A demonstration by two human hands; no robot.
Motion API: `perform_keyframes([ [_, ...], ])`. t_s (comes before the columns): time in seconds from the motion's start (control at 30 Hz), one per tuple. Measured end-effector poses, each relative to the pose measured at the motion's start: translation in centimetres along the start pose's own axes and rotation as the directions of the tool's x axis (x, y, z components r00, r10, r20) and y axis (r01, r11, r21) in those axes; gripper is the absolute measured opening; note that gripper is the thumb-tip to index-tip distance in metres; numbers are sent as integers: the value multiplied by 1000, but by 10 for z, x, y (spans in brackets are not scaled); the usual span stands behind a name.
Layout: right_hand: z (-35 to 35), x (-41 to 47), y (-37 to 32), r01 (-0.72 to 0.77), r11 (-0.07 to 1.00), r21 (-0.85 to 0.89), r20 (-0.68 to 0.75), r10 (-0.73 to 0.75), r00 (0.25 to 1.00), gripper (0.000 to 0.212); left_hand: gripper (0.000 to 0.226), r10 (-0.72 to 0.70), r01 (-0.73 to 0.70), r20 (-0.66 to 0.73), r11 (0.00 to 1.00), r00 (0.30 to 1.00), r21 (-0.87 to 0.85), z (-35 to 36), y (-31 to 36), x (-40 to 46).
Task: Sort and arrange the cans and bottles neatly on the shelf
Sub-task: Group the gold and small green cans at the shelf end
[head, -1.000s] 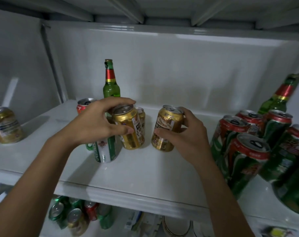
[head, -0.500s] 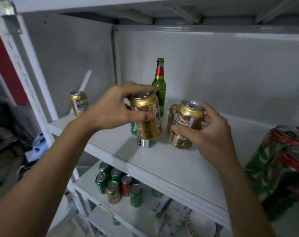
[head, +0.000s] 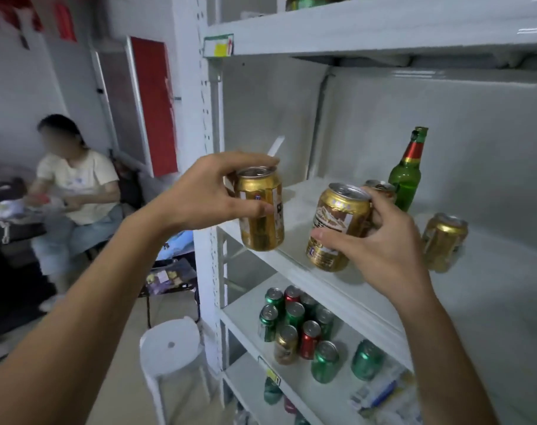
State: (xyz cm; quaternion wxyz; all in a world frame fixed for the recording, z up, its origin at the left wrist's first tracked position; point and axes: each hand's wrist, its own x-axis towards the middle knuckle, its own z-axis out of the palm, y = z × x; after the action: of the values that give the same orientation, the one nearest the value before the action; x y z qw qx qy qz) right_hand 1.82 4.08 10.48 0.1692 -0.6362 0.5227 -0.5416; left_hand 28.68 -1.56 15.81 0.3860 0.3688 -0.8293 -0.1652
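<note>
Both arms reach forward: the left hand (head: 204, 196) grips a gold can (head: 261, 210) by its top and side, held at the front left corner of the white shelf (head: 491, 289), while the right hand (head: 380, 243) curls round a second gold can (head: 338, 227), tilted over the shelf's front. Farther back a third gold can (head: 443, 240) and a green bottle (head: 407, 176) stand on the shelf. Mixed cans (head: 295, 326) crowd the lower shelf, and a white stool (head: 172, 348) stands on the floor to the left.

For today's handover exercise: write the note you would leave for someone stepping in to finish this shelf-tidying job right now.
Left hand grips a gold can, held at the shelf's left front edge.
Right hand grips a second gold can over the shelf's front.
On the shelf: a green bottle at the back, a can beside it, a gold can to the right.
Done: nothing grouped yet.
Left: set both held cans down, line up the gold cans.
</note>
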Motion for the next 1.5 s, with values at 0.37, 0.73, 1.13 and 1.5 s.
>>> perform_keyframes([
  [0.37,128,12,-41,2,998,58,26,-4,1000,58,92,-127,123,-221,992,967,-29,-91,-95,-71],
  [0.73,180,63,9,-40,997,73,-104,48,993,59,84,-141,129,-217,989,966,-67,-74,-175,-17],
  [1.13,187,114,49,-202,979,-35,-224,189,956,54,81,6,-4,12,992,1000,-124,-7,-229,85],
  [1.5,218,133,70,-343,928,-146,-370,270,889,81,67,97,-94,47,993,994,-67,42,-272,133],
])
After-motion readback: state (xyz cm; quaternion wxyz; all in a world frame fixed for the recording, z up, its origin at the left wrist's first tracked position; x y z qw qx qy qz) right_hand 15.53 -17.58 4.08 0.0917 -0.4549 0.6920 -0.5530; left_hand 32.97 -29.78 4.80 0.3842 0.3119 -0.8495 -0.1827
